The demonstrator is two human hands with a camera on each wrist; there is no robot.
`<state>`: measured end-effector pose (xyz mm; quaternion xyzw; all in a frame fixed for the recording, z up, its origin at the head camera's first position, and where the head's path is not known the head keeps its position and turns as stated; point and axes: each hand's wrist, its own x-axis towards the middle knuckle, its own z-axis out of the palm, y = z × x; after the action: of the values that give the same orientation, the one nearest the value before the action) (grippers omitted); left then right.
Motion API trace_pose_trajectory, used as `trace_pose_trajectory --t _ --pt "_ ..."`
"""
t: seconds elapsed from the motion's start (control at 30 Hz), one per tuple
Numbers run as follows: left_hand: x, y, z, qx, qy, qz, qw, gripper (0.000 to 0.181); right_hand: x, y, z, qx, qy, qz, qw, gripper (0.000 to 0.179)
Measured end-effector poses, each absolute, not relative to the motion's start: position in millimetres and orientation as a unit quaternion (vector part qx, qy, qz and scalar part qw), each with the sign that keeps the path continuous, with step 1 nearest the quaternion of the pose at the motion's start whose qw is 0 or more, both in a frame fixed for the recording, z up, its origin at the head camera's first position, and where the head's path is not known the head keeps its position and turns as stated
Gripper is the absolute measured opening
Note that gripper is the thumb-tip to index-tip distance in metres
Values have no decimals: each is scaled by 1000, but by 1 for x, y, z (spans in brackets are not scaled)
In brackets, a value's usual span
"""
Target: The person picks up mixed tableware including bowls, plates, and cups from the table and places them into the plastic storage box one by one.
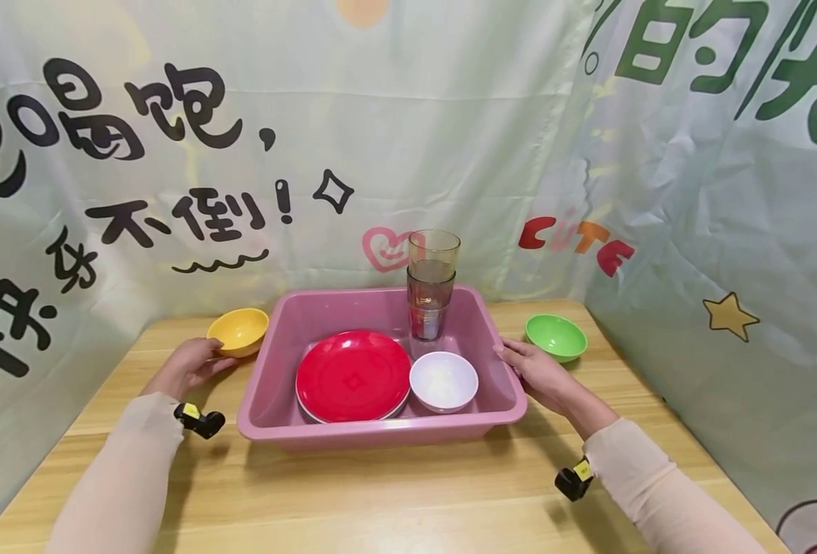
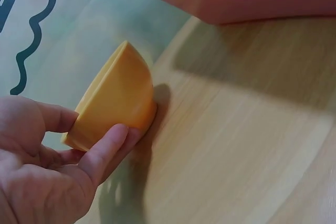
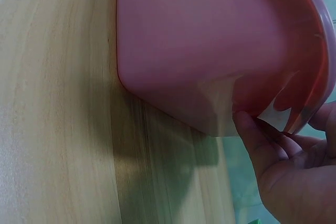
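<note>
My left hand (image 1: 190,365) pinches the near left side of a yellow bowl (image 1: 238,332), which stands upright on the table. In the left wrist view, the thumb lies at the rim of the yellow bowl (image 2: 118,100) and other fingers touch its outer wall. At the right end of a pink plastic tub (image 1: 381,432), my right hand (image 1: 545,375) grips the rim. The right wrist view has the thumb by the rim and fingers under it against the outer wall of the tub (image 3: 173,40). Inside the tub are a red plate (image 1: 353,377) on a pale one, a white bowl (image 1: 443,381) and stacked tinted glasses (image 1: 431,292).
A green bowl (image 1: 556,338) stands on the wooden table (image 1: 395,500), just beyond my right hand. Behind and beside the table hangs a printed cloth (image 1: 311,138). The glasses rise well above the tub's rim.
</note>
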<state>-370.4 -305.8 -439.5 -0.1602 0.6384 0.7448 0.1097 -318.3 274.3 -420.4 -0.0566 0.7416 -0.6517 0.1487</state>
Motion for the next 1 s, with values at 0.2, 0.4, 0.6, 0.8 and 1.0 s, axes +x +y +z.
trace_pose_trajectory --t 0.2,0.4,0.6,0.8,1.0 --pt "-361 -315 -439 -155 656 730 114 57 -318 275 -418 -57 744 -648 153 59" --pt "-353 -324 -435 -144 658 730 118 58 -320 277 -415 -75 747 -639 165 59" --pt "-347 -330 -431 -103 676 721 111 54 -322 279 -414 -79 751 -632 174 59" --pt "-340 -333 -422 -85 691 710 105 37 -323 279 -413 -81 755 -626 178 59" --pt "-332 -332 -411 -60 701 702 109 35 -324 280 -414 -81 755 -625 181 58"
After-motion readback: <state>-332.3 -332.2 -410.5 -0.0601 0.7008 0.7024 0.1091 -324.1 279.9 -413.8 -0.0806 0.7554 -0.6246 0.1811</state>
